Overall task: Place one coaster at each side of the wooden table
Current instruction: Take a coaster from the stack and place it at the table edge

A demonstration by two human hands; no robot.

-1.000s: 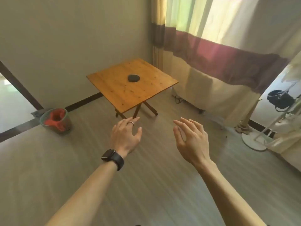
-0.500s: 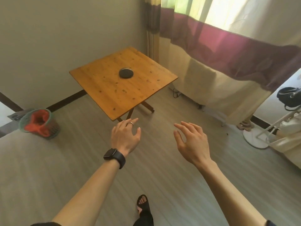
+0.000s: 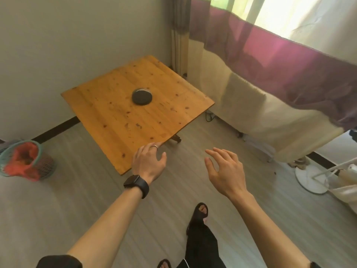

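Observation:
A square wooden table (image 3: 119, 120) stands near the wall corner. A small stack of dark round coasters (image 3: 142, 96) sits at its middle; how many are in it I cannot tell. My left hand (image 3: 148, 163), with a ring and a black watch on the wrist, hovers open at the table's near edge, fingers spread, holding nothing. My right hand (image 3: 225, 171) is open too, out over the floor to the right of the table, well short of the coasters.
A green basket with a red liner (image 3: 23, 161) stands on the floor at the left. A long curtain (image 3: 270, 60) hangs along the right. A white fan base (image 3: 309, 176) and rack stand at the far right. My sandalled foot (image 3: 200, 211) is stepping forward on the grey floor.
I have walked closer: the table looms larger and nearer in view, and my left hand now reaches its near edge. Both hands stay open and empty. My leg has come into view.

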